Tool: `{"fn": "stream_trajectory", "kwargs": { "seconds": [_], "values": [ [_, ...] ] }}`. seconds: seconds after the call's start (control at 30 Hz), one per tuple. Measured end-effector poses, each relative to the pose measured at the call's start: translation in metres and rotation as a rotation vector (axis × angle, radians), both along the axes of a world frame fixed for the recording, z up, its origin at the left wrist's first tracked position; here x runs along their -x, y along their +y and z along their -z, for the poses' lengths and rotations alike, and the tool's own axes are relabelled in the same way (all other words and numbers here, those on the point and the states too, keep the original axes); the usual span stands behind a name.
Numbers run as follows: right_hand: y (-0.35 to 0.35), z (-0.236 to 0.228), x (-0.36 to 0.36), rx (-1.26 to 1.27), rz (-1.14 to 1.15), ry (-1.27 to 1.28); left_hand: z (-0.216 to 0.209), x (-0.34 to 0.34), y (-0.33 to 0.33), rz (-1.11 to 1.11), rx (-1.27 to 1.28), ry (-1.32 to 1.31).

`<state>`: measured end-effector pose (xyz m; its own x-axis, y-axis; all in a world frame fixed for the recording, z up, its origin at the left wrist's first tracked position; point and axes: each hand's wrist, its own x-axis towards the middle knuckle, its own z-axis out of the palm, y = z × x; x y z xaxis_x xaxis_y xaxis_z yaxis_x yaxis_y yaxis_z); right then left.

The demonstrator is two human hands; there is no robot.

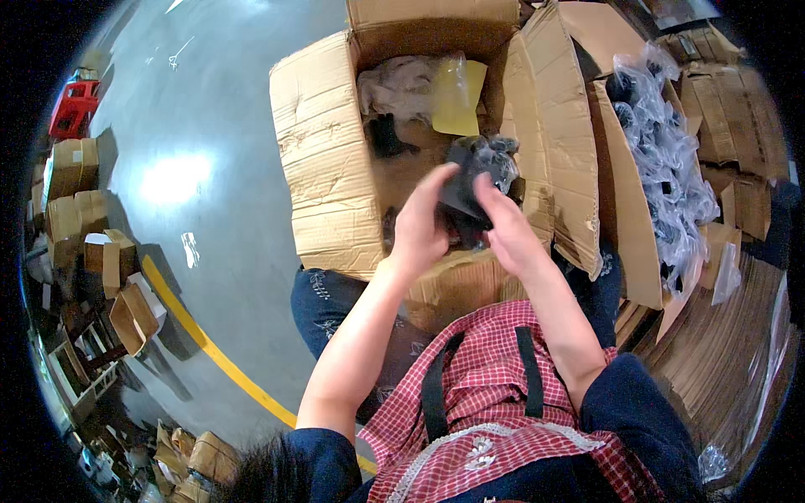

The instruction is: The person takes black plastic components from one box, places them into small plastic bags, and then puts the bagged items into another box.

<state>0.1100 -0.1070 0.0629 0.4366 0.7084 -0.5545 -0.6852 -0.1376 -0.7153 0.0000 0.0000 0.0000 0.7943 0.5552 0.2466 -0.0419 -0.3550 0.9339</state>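
My left hand and my right hand are closed on a dark black object from both sides, over the open cardboard box between my knees. Its exact kind cannot be made out. A dark piece in shiny clear plastic is just beyond it, and I cannot tell whether the two are joined. Inside the box, a black angled piece lies at the left. Behind it are a crumpled greyish wrapping and a yellow sheet. My fingertips are partly hidden by the object.
Right of my box, another carton is heaped with plastic-wrapped dark items. Flattened cardboard is stacked at the lower right. Several cartons and a red crate line the left. A yellow line crosses the grey floor.
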Motion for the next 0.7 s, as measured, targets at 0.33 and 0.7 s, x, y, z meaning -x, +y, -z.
{"fn": "stream_trajectory", "kwargs": {
  "seconds": [0.33,0.7],
  "values": [
    [-0.032,0.009,-0.032,-0.102,-0.235,-0.046,-0.012,0.001,0.01,0.334,0.524,0.157],
    [-0.062,0.041,-0.074,-0.11,-0.275,0.083,-0.014,0.009,0.012,0.275,-0.039,0.47]
  ]
}}
